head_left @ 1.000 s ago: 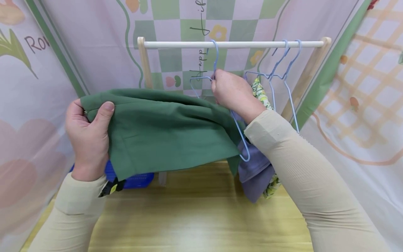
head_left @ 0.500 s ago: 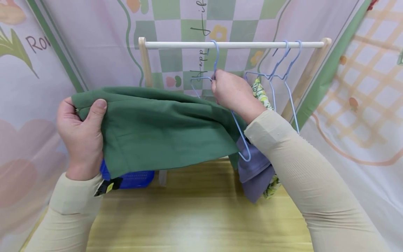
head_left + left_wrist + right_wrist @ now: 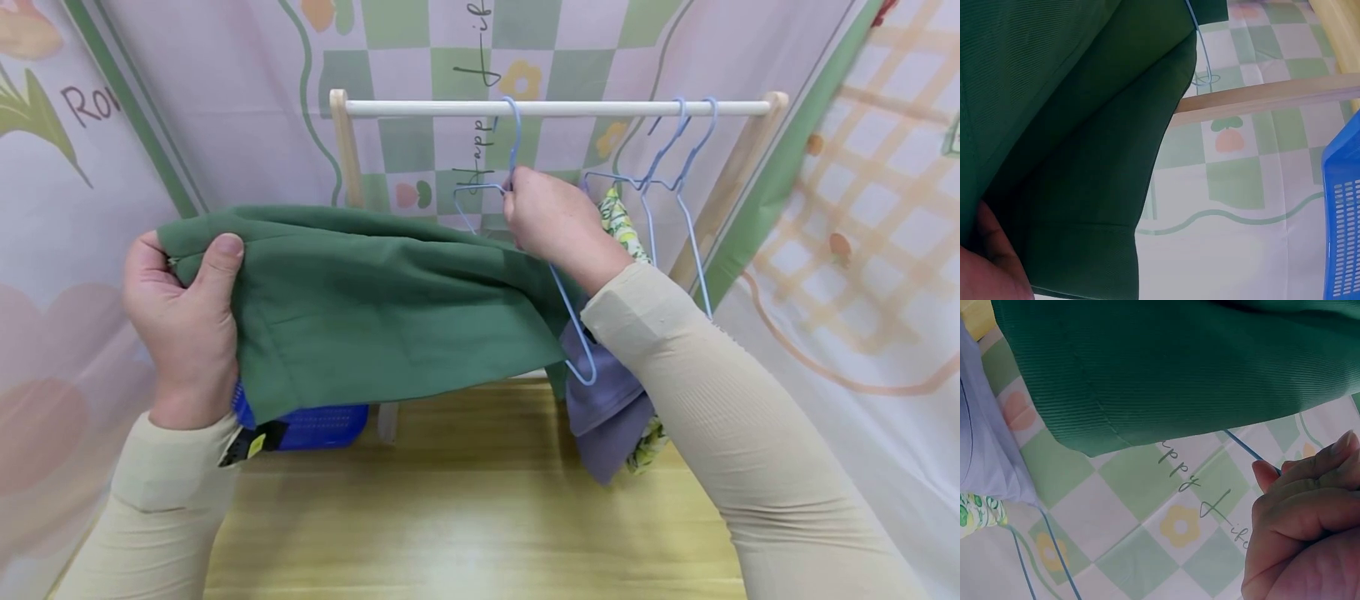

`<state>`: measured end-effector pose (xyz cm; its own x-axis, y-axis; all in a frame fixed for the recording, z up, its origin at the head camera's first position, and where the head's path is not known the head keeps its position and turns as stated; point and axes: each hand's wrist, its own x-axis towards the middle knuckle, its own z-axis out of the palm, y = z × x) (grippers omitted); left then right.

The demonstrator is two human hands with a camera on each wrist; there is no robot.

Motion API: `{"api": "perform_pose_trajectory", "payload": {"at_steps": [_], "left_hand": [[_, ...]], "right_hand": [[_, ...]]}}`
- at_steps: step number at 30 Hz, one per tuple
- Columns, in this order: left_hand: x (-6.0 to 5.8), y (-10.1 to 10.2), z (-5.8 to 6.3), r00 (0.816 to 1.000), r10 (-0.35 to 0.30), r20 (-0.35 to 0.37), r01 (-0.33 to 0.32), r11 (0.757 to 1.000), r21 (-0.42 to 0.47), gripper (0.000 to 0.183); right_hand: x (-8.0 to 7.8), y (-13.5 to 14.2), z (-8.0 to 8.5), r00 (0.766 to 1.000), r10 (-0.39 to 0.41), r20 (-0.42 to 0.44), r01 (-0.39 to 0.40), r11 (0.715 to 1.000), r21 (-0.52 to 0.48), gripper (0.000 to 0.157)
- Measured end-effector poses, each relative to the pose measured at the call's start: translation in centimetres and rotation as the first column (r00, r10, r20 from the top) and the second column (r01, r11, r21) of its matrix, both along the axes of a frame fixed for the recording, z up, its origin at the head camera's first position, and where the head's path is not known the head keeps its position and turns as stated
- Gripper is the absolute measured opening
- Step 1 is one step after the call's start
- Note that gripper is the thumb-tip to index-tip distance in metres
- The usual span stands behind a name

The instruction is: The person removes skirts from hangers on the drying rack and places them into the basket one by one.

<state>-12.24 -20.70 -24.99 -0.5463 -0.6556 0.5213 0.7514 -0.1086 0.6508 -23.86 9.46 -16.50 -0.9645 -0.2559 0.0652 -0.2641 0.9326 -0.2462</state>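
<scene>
A green cloth garment (image 3: 382, 317) with stitched seams stretches sideways in the head view. My left hand (image 3: 183, 321) grips its left end between thumb and fingers; in the left wrist view, green folds (image 3: 1085, 144) cover most of that hand's fingers. The garment's right end passes through a light blue wire hanger (image 3: 573, 321), whose hook sits over the white rod (image 3: 427, 108). My right hand (image 3: 562, 217) holds this hanger at its neck, just below the hook. In the right wrist view, the curled right hand (image 3: 1310, 519) is below the garment's edge.
Two more blue hangers (image 3: 697, 237) hang at the rod's right end. Lavender cloth (image 3: 607, 417) and yellow-green patterned cloth (image 3: 622, 221) hang beside my right forearm. A blue perforated basket (image 3: 322, 427) stands behind my left wrist on the wooden tabletop (image 3: 465, 517).
My left hand has moved left, drawing the garment's left end with it and stretching the cloth. My right hand and the hanger have stayed almost still.
</scene>
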Motion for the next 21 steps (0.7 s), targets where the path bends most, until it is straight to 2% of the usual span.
{"api": "perform_pose_trajectory", "payload": {"at_steps": [4, 12, 21], "left_hand": [[-0.06, -0.09, 0.03, 1.000, -0.002, -0.011, 0.002, 1.000, 0.013, 0.030], [-0.14, -0.44, -0.09, 0.999, 0.035, -0.002, -0.035, 0.999, 0.017, 0.029], [-0.17, -0.75, -0.05, 0.999, 0.032, -0.017, -0.031, 0.999, 0.044, 0.029]], "right_hand": [[-0.05, 0.00, 0.00, 1.000, -0.001, -0.004, 0.001, 1.000, 0.004, 0.040], [-0.08, -0.01, -0.04, 1.000, 0.001, -0.005, -0.001, 1.000, -0.001, 0.040], [-0.12, -0.01, -0.01, 1.000, 0.004, -0.006, -0.004, 1.000, 0.004, 0.039]]}}
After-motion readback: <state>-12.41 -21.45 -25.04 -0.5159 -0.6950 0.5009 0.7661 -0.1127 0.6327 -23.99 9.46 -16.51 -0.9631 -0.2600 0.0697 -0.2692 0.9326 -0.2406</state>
